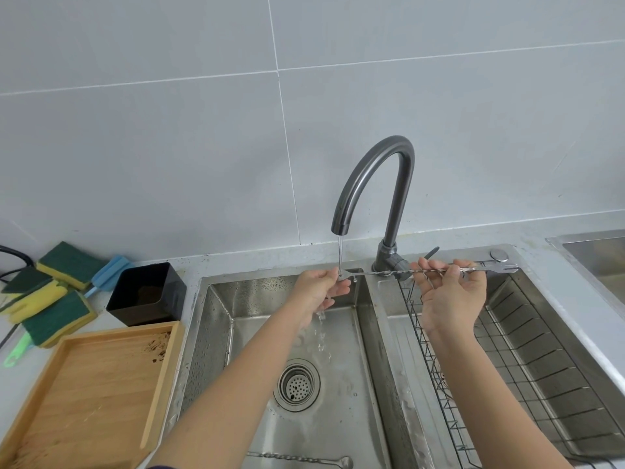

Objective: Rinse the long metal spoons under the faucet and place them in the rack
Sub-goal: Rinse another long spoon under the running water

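Both hands are on 1 long twisted-shaft metal bar spoon (pixel 389 273), held level across the divider between the 2 steel sink basins. Left hand (pixel 319 287) pinches the bowl end right under the thin stream from the dark grey gooseneck faucet (pixel 375 184), fingers curled round the metal and water running off the palm into the left basin (pixel 216 333). Right hand (pixel 451 296) grips the shaft near its forked end, which pokes out towards the back right corner of the sink, above the wire dish rack (pixel 507 350) sitting in the right basin.

Now the risks. That shaft is thin, wet and slick, and the left-hand pinch sits exactly where the water lands, so a slip there looks likeliest; the spoon would tip and clatter into the left basin near the round perforated drain strainer (pixel 296 385). The forked tip hangs close to the rack wires, so a hurried swing right could snag it. Wide wire gaps could also let a slim spoon slide through unless it's laid across them.

1 more twisted metal spoon (pixel 301 459) lies at the front edge of the left basin, unrinsed by my reckoning. Left of the sink sit a wooden tray (pixel 101 384), a black square container (pixel 147 292) and green-and-yellow sponges (pixel 50 299).
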